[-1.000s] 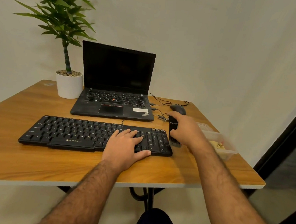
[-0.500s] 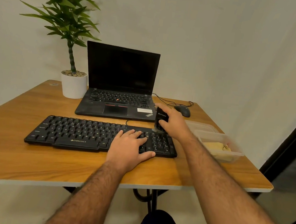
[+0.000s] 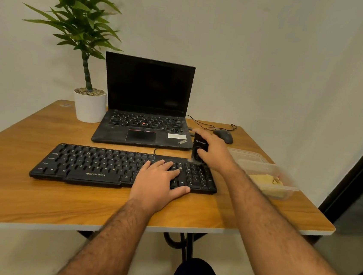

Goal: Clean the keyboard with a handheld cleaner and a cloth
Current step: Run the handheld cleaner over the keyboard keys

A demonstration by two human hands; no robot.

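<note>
A long black keyboard (image 3: 97, 165) lies across the wooden table (image 3: 13, 191). My left hand (image 3: 160, 183) rests flat on its right half, fingers spread over the keys. My right hand (image 3: 216, 151) grips a black handheld cleaner (image 3: 198, 149), held upright with its brush end touching the keyboard's far right corner above the number pad. A yellow cloth (image 3: 265, 182) lies inside a clear plastic container (image 3: 282, 188) to the right of the keyboard.
A black laptop (image 3: 146, 102) stands with its lid up behind the keyboard. Left of it is a potted plant (image 3: 88, 105). A mouse (image 3: 224, 135) with its cable lies at the back right. A container lid (image 3: 247, 155) rests behind the container. The table's right edge is close to it.
My right hand carried the cleaner from beside the keyboard's right end up to its far right corner, brush end onto the keys. My left hand stayed on the keyboard.
</note>
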